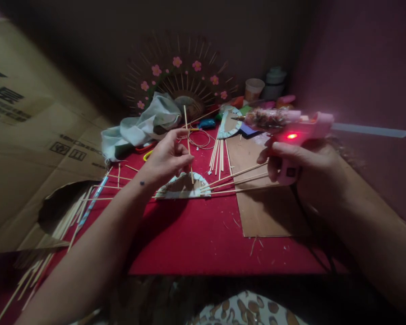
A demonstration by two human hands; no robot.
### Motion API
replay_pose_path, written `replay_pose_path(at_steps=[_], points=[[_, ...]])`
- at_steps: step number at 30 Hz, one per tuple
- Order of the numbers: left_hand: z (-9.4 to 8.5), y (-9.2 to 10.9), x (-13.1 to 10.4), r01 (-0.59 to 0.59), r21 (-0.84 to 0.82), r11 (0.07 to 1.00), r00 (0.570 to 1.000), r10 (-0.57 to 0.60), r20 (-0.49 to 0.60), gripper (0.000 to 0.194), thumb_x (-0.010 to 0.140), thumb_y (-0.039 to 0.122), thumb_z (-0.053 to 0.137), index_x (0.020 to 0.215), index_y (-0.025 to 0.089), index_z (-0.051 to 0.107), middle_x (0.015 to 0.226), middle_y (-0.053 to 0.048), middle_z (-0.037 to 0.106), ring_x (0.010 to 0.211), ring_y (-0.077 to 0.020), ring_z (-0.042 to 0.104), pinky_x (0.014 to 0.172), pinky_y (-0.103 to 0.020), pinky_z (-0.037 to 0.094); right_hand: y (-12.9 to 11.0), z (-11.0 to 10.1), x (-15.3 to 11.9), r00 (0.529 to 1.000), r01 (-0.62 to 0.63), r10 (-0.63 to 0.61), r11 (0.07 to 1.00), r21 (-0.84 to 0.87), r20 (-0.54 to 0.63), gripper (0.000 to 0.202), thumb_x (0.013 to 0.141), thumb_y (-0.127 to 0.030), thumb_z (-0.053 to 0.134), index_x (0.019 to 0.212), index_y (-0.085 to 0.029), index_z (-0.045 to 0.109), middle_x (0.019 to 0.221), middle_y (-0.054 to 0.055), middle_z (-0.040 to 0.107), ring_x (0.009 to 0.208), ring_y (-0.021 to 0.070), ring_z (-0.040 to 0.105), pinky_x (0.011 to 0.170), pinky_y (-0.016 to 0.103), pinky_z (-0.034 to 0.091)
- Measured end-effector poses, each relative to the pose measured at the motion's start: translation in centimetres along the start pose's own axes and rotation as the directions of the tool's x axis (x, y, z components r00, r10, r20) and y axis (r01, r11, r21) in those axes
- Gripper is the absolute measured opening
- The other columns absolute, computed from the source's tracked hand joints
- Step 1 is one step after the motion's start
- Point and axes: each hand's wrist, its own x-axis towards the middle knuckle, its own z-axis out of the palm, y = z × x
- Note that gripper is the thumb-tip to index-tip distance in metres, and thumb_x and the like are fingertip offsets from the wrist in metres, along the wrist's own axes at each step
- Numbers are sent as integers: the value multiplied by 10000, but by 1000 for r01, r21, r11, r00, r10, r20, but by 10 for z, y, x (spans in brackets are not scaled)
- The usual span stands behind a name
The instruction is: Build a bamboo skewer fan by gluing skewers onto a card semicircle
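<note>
A thin wooden stick (185, 118) stands nearly upright, pinched by my left hand (172, 153). Its lower end meets a half-round cardboard piece (181, 186) with a pale wrapped rim, lying on the red table. Several other sticks fan out from that piece to the left and right. My right hand (301, 162) is wrapped round the handle of a pink glue gun (311, 128), its red light lit and a glue stick (372, 130) poking out of the back. The nozzle points left, in the air above a second half-round piece (230, 123) that has several sticks attached.
A finished-looking stick fan with pink flowers (177, 62) leans at the back. Crumpled cloth (149, 119) lies before it. A flat cardboard sheet (267, 212) is on the right, a big carton (23, 135) and loose sticks (67, 216) on the left. A cup (254, 89) stands behind.
</note>
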Motion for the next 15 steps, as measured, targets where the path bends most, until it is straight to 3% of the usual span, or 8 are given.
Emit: replay_pose_path(at_steps=[4, 6, 8, 10, 12, 15], points=[[8, -2, -3, -72, 10, 997, 995, 73, -63, 645, 719, 109, 606, 1295, 139, 318, 552, 93, 501, 446, -78, 515, 452, -196, 412, -6, -9, -13, 990, -113, 111, 993, -18, -87, 150, 705, -312, 731, 719, -175, 673, 697, 59, 674, 445, 113, 549, 372, 229, 433], [8, -4, -5, -117, 37, 992, 989, 120, -91, 655, 721, 129, 617, 1301, 143, 313, 575, 90, 512, 469, -80, 528, 476, -200, 423, -6, -21, -28, 960, -214, 219, 976, 49, -175, 185, 675, -328, 754, 755, -180, 678, 725, 60, 658, 478, 128, 565, 371, 233, 454], [7, -7, -5, -157, 68, 985, 980, 164, -114, 653, 721, 139, 620, 1301, 157, 322, 587, 86, 520, 481, -78, 527, 496, -204, 425, -4, -39, -44, 891, -279, 337, 935, 218, -304, 204, 654, -327, 745, 803, -205, 677, 708, 47, 610, 493, 138, 546, 328, 226, 427], [7, -10, -4, -189, 83, 978, 972, 199, -126, 640, 718, 147, 622, 1292, 170, 340, 591, 82, 521, 484, -80, 518, 503, -210, 421, -3, -56, -57, 779, -318, 445, 888, 333, -442, 179, 656, -291, 709, 820, -228, 676, 731, 52, 591, 519, 153, 548, 339, 239, 453], [8, -12, -3, -201, 80, 976, 969, 210, -128, 629, 708, 159, 628, 1276, 179, 359, 594, 79, 511, 490, -87, 514, 503, -216, 416, -2, -70, -64, 722, -297, 450, 887, 353, -525, 92, 695, -254, 651, 781, -233, 675, 781, 72, 596, 576, 168, 576, 424, 264, 523], [10, -15, 0, -188, 54, 981, 976, 193, -105, 601, 690, 180, 640, 1236, 202, 390, 599, 75, 492, 501, -95, 510, 495, -218, 405, -1, -76, -58, 788, -278, 431, 887, 369, -441, 132, 752, -233, 590, 831, -223, 694, 778, 76, 590, 602, 166, 586, 499, 262, 550]])
